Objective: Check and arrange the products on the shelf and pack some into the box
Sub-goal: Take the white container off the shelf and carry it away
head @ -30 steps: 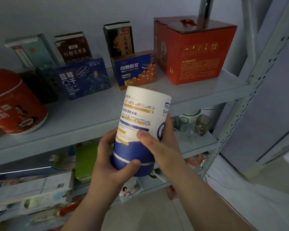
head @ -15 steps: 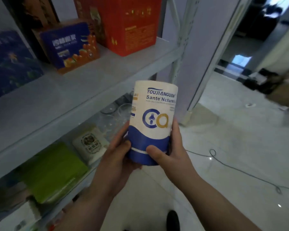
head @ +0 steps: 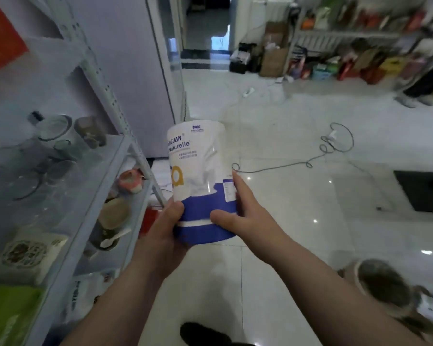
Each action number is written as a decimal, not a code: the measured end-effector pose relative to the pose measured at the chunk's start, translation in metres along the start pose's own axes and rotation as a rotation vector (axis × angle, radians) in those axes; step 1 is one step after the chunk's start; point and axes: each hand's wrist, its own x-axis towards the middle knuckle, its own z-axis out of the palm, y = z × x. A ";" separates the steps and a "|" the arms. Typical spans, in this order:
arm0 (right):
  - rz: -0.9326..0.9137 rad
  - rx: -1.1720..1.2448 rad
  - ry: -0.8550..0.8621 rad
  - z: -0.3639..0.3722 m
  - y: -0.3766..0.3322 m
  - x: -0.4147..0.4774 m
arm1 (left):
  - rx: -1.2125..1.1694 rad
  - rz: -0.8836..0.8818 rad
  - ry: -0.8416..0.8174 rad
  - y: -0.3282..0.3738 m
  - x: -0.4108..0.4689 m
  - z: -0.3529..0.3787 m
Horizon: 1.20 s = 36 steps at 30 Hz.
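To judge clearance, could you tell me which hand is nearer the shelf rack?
Left. The left hand grips the can on the side beside the shelf rack; the right hand holds its opposite side, farther away.

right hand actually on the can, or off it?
Touching. The head view shows the right hand with its thumb pressed on the blue band of the can and its index finger lying along the can's side, no gap.

The shelf point(head: 90, 221) crowds the left side, its tier packed with glassware point(head: 53, 126), just beside the can point(head: 200, 171) gripped by the left hand point(head: 163, 236) and right hand point(head: 245, 218). Ahead and rightward the tiled floor point(head: 285, 121) lies open, crossed by a looping cable point(head: 280, 167); a dark mat point(head: 425, 191) and round tub point(head: 385, 283) sit at the right.
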 end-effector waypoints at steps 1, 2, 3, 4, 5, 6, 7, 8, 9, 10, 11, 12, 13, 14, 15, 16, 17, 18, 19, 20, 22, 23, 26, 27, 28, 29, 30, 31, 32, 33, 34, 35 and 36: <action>0.014 0.017 0.018 -0.017 0.004 -0.018 | 0.036 -0.016 -0.053 -0.010 -0.001 0.018; 0.017 0.022 0.060 -0.034 0.010 -0.037 | 0.068 -0.041 -0.097 -0.021 -0.001 0.038; 0.013 0.033 0.114 -0.051 0.015 -0.058 | 0.099 -0.079 -0.137 -0.032 -0.002 0.058; 0.006 0.049 0.172 -0.068 0.022 -0.081 | 0.145 -0.109 -0.179 -0.043 -0.005 0.080; -0.004 0.070 0.228 -0.084 0.029 -0.104 | 0.212 -0.117 -0.226 -0.054 -0.006 0.101; -0.013 0.091 0.283 -0.101 0.035 -0.129 | 0.275 -0.123 -0.277 -0.066 -0.009 0.124; -0.010 0.111 0.343 -0.116 0.042 -0.156 | 0.323 -0.134 -0.306 -0.079 -0.013 0.146; -0.005 0.126 0.407 -0.130 0.049 -0.182 | 0.366 -0.151 -0.321 -0.092 -0.019 0.170; -0.001 0.131 0.471 -0.144 0.056 -0.208 | 0.414 -0.162 -0.337 -0.106 -0.025 0.191; 0.006 0.127 0.533 -0.157 0.064 -0.233 | 0.468 -0.170 -0.363 -0.122 -0.032 0.211; 0.012 0.116 0.593 -0.168 0.071 -0.258 | 0.515 -0.170 -0.392 -0.139 -0.040 0.230; 0.015 0.101 0.653 -0.179 0.077 -0.282 | 0.551 -0.171 -0.424 -0.155 -0.048 0.248; 0.016 0.092 0.708 -0.189 0.083 -0.306 | 0.573 -0.178 -0.457 -0.171 -0.057 0.265; 0.013 0.092 0.753 -0.198 0.089 -0.327 | 0.585 -0.188 -0.490 -0.185 -0.065 0.280; 0.001 0.097 0.791 -0.206 0.094 -0.349 | 0.595 -0.202 -0.531 -0.198 -0.074 0.296; -0.014 0.101 0.828 -0.214 0.100 -0.369 | 0.594 -0.218 -0.581 -0.210 -0.083 0.312; -0.031 0.100 0.863 -0.222 0.105 -0.388 | 0.592 -0.236 -0.623 -0.222 -0.091 0.328; -0.042 0.101 0.899 -0.229 0.109 -0.406 | 0.593 -0.256 -0.651 -0.232 -0.098 0.343; -0.041 0.106 0.934 -0.236 0.111 -0.423 | 0.602 -0.277 -0.666 -0.242 -0.105 0.358; -0.037 0.116 0.968 -0.241 0.113 -0.438 | 0.616 -0.295 -0.682 -0.252 -0.111 0.372; -0.036 0.138 1.031 -0.250 0.117 -0.464 | 0.684 -0.297 -0.716 -0.269 -0.122 0.396; -0.037 0.152 1.058 -0.254 0.118 -0.476 | 0.729 -0.287 -0.736 -0.276 -0.125 0.406; -0.021 0.192 1.141 -0.268 0.127 -0.502 | 0.800 -0.274 -0.817 -0.299 -0.129 0.435; -0.010 0.208 1.174 -0.274 0.131 -0.510 | 0.816 -0.275 -0.848 -0.306 -0.129 0.444; 0.002 0.227 1.205 -0.279 0.133 -0.517 | 0.832 -0.282 -0.881 -0.313 -0.128 0.454; 0.016 0.244 1.241 -0.285 0.135 -0.525 | 0.842 -0.286 -0.919 -0.321 -0.127 0.464; 0.024 0.261 1.282 -0.292 0.137 -0.532 | 0.855 -0.284 -0.962 -0.328 -0.125 0.475; 0.024 0.280 1.327 -0.300 0.139 -0.539 | 0.877 -0.273 -1.010 -0.336 -0.124 0.487; 0.013 0.300 1.371 -0.308 0.142 -0.546 | 0.901 -0.257 -1.065 -0.345 -0.122 0.499; -0.006 0.318 1.411 -0.316 0.144 -0.553 | 0.921 -0.235 -1.124 -0.352 -0.121 0.509; -0.020 0.335 1.465 -0.327 0.146 -0.562 | 0.925 -0.227 -1.201 -0.362 -0.119 0.523; -0.036 0.351 1.503 -0.334 0.147 -0.572 | 0.918 -0.220 -1.271 -0.369 -0.118 0.535; -0.052 0.359 1.534 -0.342 0.146 -0.582 | 0.892 -0.225 -1.347 -0.375 -0.116 0.547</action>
